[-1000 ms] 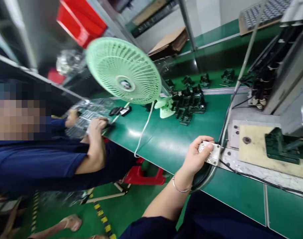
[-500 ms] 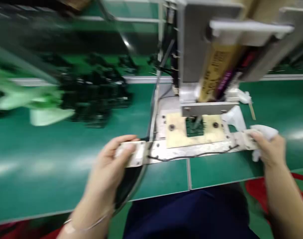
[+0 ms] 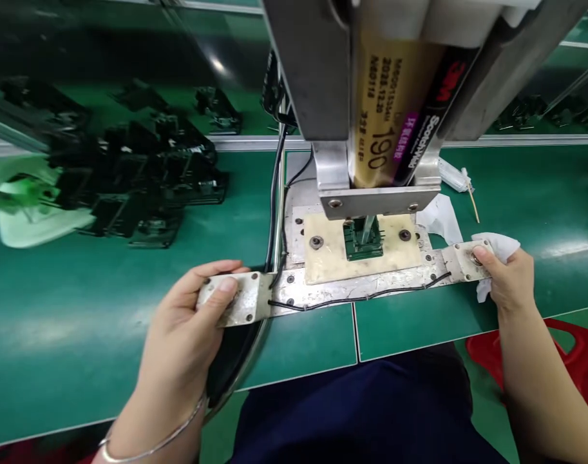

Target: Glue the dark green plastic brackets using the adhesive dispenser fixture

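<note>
A flat strip of scuffed bare metal lies across the near edge of the green matte bench, ending in a squarish screwed tab on each side. The left hand grips the left tab, thumb flat on top and fingers curled over its far edge; a thin silver bangle rings the wrist. The right hand is closed on a crumpled white tissue, its thumb tip resting on a round button in the right tab. A thin black wire runs along the strip. Just beyond it sits a cream, smooth fixture plate with a square recess holding a small dark green ribbed part. Above that hangs a grey steel machine head carrying a tan cylindrical cartridge with printed lettering. Far left lies a heap of dark angular parts, beside a pale green plastic base
</note>
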A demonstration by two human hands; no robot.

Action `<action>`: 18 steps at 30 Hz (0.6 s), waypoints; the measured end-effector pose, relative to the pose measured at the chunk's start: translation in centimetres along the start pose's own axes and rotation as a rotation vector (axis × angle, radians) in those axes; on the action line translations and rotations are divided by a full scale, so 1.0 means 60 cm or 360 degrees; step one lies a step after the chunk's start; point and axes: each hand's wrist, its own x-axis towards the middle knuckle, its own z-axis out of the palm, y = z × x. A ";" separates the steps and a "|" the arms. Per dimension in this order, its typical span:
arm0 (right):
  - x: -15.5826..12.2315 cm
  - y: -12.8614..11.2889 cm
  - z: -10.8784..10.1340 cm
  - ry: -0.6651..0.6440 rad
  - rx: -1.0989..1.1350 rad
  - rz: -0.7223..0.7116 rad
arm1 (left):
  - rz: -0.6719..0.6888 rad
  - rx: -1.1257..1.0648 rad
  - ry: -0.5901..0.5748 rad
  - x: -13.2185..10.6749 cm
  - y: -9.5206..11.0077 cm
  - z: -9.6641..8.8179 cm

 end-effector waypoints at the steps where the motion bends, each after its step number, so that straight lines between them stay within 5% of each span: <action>1: -0.001 -0.002 0.001 0.0000 0.0001 0.0011 | -0.0010 -0.0002 -0.0027 -0.001 0.000 -0.001; 4: -0.005 -0.008 0.003 -0.0004 -0.0008 0.0032 | 0.0017 0.0026 -0.0057 -0.004 -0.002 -0.004; 11: -0.007 -0.004 0.001 -0.0057 -0.0106 0.0010 | 0.0430 0.0339 0.0355 -0.017 0.004 0.001; 18: -0.006 -0.006 0.001 -0.0080 -0.0175 -0.0014 | 0.0049 0.0611 0.0024 -0.007 0.004 -0.011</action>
